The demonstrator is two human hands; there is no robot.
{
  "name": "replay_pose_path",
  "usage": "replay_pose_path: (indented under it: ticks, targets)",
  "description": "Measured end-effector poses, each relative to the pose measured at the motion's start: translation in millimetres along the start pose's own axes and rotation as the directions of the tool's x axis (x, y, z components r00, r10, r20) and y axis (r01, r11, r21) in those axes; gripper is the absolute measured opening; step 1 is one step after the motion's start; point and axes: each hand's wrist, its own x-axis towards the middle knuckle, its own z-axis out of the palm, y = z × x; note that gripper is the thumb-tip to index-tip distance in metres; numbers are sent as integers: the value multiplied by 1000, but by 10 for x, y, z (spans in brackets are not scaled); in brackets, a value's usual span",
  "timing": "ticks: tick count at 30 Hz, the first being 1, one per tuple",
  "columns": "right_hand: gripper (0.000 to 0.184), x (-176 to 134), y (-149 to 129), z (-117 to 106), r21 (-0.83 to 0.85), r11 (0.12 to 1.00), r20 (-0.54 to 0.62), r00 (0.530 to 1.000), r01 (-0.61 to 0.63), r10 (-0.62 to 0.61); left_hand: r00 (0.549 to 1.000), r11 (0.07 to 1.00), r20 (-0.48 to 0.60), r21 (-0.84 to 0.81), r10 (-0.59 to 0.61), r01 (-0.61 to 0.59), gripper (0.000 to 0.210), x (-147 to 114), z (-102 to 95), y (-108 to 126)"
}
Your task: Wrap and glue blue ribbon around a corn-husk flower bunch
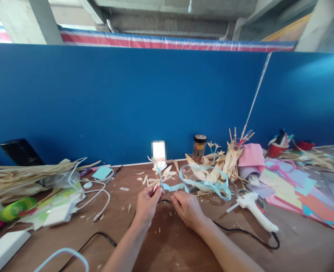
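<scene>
My left hand [147, 206] is closed in a pinch at the middle of the table, with a thin stem wrapped in light blue [159, 174] standing up from its fingertips. From that pinch a light blue strip [174, 187] runs right and spreads into loose loops. My right hand [189, 209] lies just right of the left, below the strip, its fingers curled closed; whatever is inside them is hidden. Pale dried husk pieces [168, 173] are scattered behind the left hand, partly around the stem.
A white glue gun [254, 211] with a black cord lies at right, near coloured paper sheets [294, 192]. Dried husks [232, 162] and a dark-lidded jar [200, 147] stand behind. White cables [99, 189] and a power strip [6, 247] occupy the left. A blue partition [127, 102] closes the back.
</scene>
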Motion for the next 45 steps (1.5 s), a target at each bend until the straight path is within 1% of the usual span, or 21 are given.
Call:
replay_pose_path:
  ticks: [7, 18, 27, 31, 45]
  targets:
    - [28, 0, 9, 1, 19, 1000, -9, 1000, 0, 0, 1000, 1000, 2, -31, -3, 4, 24, 15, -7, -26]
    - [28, -1, 18, 19, 17, 1000, -4, 1000, 1, -1, 999, 1000, -29, 3, 12, -12, 24, 24, -27, -24]
    - [28, -7, 26, 31, 10, 1000, -9, 1000, -11, 11, 999, 1000, -32, 22, 12, -11, 24, 24, -35, -36]
    - [27, -5, 24, 26, 3, 1000, 8, 1000, -7, 7, 1000, 999, -24, 30, 16, -16, 23, 22, -34, -30]
    - [27, 2, 21, 16, -1, 1000, 22, 1000, -8, 8, 1000, 1000, -29, 11, -5, 6, 22, 21, -29, -39]
